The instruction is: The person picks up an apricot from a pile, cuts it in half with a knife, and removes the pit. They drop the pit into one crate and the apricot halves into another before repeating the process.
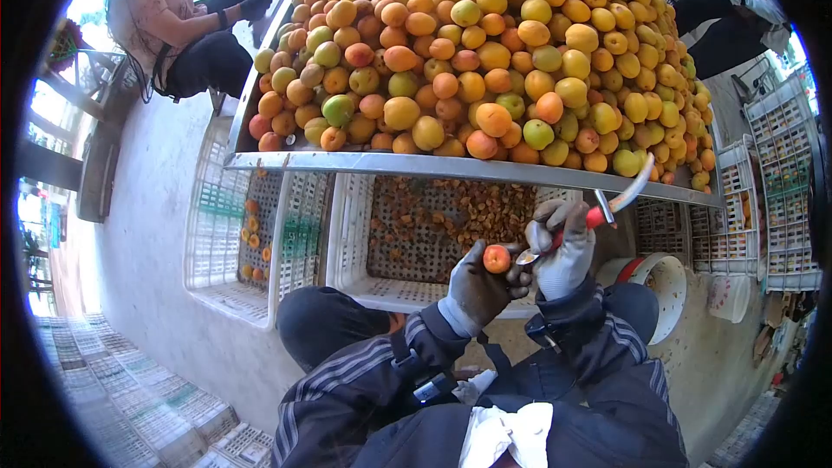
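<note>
An orange-red apricot is held in my gloved left hand, its fingers wrapped round the fruit. My gloved right hand is closed on the red handle of a curved knife, whose blade points up and to the right. A small metal spoon-like tip sticks out of the right hand toward the apricot. Both hands are above the near edge of a white crate holding cut fruit pieces.
Apricots are heaped on a metal-rimmed table in front. Another white crate stands left, a white bucket right. Stacked crates rise at the far right. People sit at upper left and upper right.
</note>
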Available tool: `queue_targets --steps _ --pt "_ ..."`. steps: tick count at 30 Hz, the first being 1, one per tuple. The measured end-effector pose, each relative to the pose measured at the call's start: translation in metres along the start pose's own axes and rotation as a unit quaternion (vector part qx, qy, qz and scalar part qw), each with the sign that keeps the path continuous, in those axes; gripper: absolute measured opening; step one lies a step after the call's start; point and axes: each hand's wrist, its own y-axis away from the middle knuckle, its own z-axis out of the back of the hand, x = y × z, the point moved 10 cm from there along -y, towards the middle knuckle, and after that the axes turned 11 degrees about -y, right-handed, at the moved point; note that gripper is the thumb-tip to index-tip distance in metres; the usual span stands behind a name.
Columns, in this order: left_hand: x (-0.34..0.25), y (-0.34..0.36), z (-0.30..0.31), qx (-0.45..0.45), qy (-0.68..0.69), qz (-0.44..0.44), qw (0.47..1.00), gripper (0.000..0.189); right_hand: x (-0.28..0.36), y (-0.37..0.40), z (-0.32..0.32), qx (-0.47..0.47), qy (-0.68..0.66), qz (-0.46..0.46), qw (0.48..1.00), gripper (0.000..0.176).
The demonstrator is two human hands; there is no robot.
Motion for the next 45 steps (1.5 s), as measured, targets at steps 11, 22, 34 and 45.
queue_targets --steps 11,22,34,45 --pt "-0.036 0.008 0.022 -0.155 -0.242 -0.151 0.946 0.044 -0.044 0.016 0.023 0.155 0.436 -0.049 0.885 0.034" --pt "-0.037 -0.002 0.042 -0.060 -0.083 -0.093 0.990 0.051 -0.068 0.013 0.063 0.035 0.300 -0.279 0.912 0.038" --pt "-0.048 0.018 0.054 -0.219 -0.241 -0.086 0.942 0.051 -0.073 0.008 0.050 0.090 0.490 -0.173 0.850 0.035" --pt "-0.060 0.035 0.041 -0.133 -0.284 -0.114 0.943 0.057 -0.088 0.036 0.037 0.052 0.297 -0.217 0.928 0.031"
